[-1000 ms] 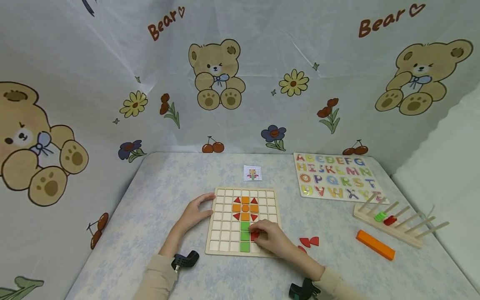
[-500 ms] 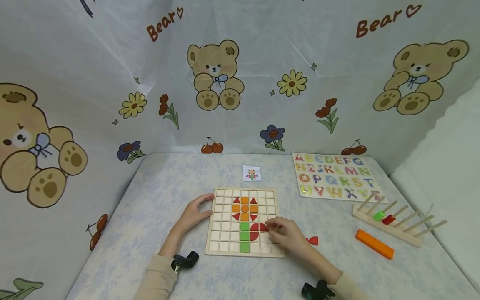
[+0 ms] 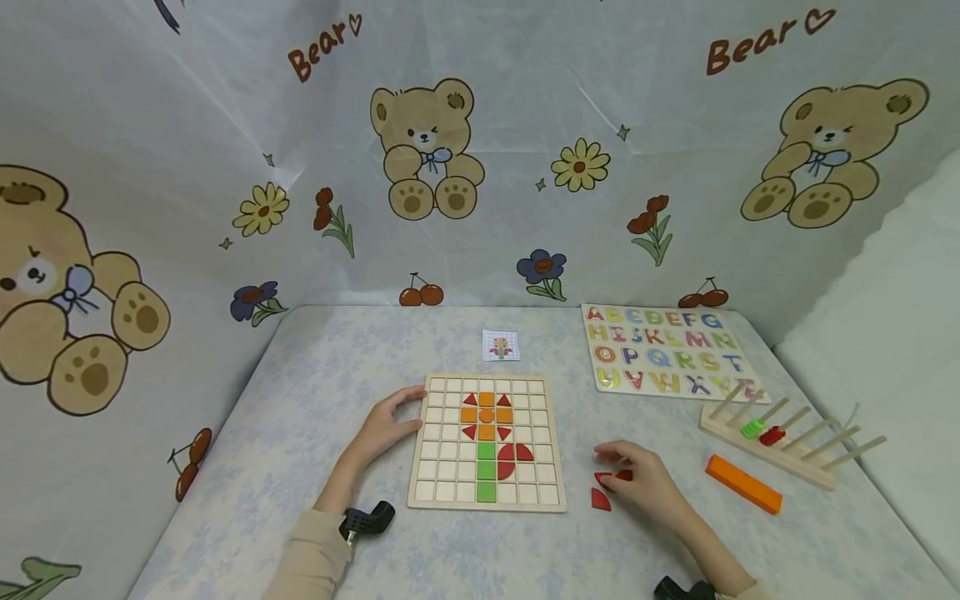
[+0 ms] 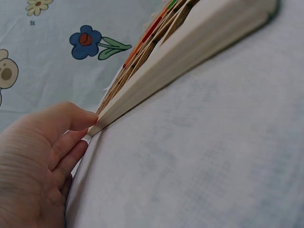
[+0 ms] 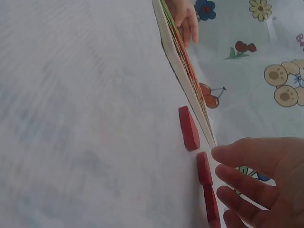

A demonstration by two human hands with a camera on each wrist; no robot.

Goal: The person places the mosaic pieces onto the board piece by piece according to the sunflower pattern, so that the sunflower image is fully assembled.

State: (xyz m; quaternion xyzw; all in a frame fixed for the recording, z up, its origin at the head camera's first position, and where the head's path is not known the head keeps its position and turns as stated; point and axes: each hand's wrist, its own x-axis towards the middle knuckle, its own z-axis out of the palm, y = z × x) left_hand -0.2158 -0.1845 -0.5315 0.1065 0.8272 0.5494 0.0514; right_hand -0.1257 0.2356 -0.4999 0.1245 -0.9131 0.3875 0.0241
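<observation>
A wooden grid board (image 3: 543, 492) lies in the middle of the table in the head view. On it are orange squares, an orange disc (image 3: 487, 415), red triangles, a column of green squares (image 3: 487, 472) and three red quarter circles (image 3: 506, 471). My left hand (image 3: 384, 429) touches the board's left edge with thumb and fingertips. To the right of the board, my right hand (image 3: 647, 483) hovers at three loose red quarter-circle blocks (image 3: 600, 500), partly covering two of them. In the right wrist view its fingers (image 5: 247, 183) are spread beside the red blocks (image 5: 189, 130), gripping nothing.
A small pattern card (image 3: 500, 346) lies behind the board. At the back right is an alphabet board (image 3: 652, 358). A wooden peg stand (image 3: 795, 454) with green and red beads stands at the right, and an orange bar (image 3: 743, 484) lies before it.
My right hand has left the board and moved right to the loose red blocks. Three red quarter circles now show uncovered beside the green column. My left hand stays at the board's edge.
</observation>
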